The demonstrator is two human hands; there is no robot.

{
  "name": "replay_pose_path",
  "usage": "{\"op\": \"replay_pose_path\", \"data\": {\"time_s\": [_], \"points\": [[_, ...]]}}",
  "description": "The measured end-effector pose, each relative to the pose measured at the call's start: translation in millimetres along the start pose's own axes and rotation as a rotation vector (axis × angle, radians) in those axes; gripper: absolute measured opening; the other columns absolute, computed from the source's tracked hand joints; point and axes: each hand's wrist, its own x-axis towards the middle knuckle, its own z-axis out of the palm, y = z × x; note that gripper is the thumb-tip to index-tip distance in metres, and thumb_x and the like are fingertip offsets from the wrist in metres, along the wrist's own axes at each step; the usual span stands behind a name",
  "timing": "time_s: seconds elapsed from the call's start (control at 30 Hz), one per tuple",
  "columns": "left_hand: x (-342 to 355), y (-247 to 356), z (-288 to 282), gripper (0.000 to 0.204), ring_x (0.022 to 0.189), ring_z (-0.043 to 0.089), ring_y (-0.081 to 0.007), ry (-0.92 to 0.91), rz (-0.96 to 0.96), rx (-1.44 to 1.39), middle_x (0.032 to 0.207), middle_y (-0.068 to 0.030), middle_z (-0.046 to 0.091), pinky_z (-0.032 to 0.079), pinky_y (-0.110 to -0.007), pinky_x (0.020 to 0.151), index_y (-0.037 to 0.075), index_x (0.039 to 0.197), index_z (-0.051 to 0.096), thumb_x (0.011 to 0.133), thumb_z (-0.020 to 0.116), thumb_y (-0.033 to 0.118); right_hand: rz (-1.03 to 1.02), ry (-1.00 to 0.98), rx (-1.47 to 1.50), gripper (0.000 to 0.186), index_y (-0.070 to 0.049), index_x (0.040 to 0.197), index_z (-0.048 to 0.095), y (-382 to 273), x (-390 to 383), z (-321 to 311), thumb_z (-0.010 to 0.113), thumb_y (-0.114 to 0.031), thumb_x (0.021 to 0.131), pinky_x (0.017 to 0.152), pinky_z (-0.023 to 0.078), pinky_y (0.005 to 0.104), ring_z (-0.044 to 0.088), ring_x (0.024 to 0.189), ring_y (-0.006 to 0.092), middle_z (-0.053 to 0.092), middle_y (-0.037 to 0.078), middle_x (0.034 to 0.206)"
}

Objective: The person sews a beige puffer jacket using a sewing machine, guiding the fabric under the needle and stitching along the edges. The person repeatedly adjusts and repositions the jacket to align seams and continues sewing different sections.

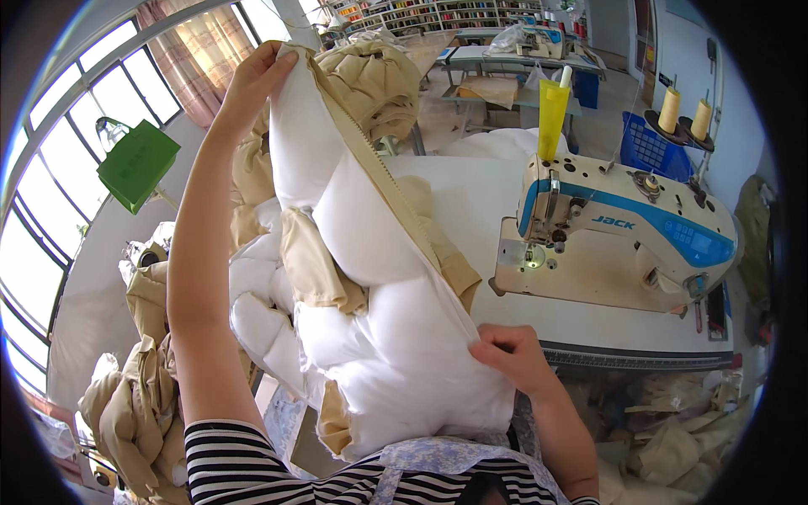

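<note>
A white padded jacket panel (387,337) with tan fabric pieces and a zipper tape (362,139) along its edge is stretched diagonally upright in front of me. My left hand (261,71) grips its top corner, raised high at the upper middle. My right hand (509,353) pinches the same panel's right edge lower down, just in front of the table's edge. A white and blue sewing machine (619,231) stands on the white table (463,185) to the right, with yellow thread cones (669,109) behind it.
Piles of tan padded garments (130,396) lie at left and behind the panel. A green bag (139,164) hangs by the windows. A blue basket (644,147) sits behind the machine. Further tables with machines and shelves of spools are at the back. Fabric scraps (673,429) lie below the table at right.
</note>
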Motion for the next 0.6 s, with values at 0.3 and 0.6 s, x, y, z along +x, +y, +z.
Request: {"op": "replay_pose_path", "data": {"time_s": [0.3,0.6], "points": [[-117,40,193,0.022,0.077,0.042,-0.0029,-0.540,-0.039,-0.151,0.089,0.0054,0.049,0.038,-0.021,0.069,0.003,0.114,0.058,0.098,0.068,0.014,0.545,0.307,-0.541,0.025,-0.003,0.083,0.072,94,-116,-20,0.072,-0.027,0.092,0.061,0.048,0.0287,0.060,0.066,0.0125,0.065,0.003,0.077],[-109,45,212,0.016,0.081,0.049,-0.0045,-0.551,0.090,-0.298,0.095,0.0016,0.062,0.042,-0.022,0.071,0.002,0.108,0.064,0.093,0.069,0.006,-0.460,0.648,-0.753,0.021,-0.005,0.103,0.064,-46,-29,-20,0.076,-0.006,0.086,0.059,0.050,0.0277,0.066,0.071,0.0148,0.065,0.007,0.095]]}}
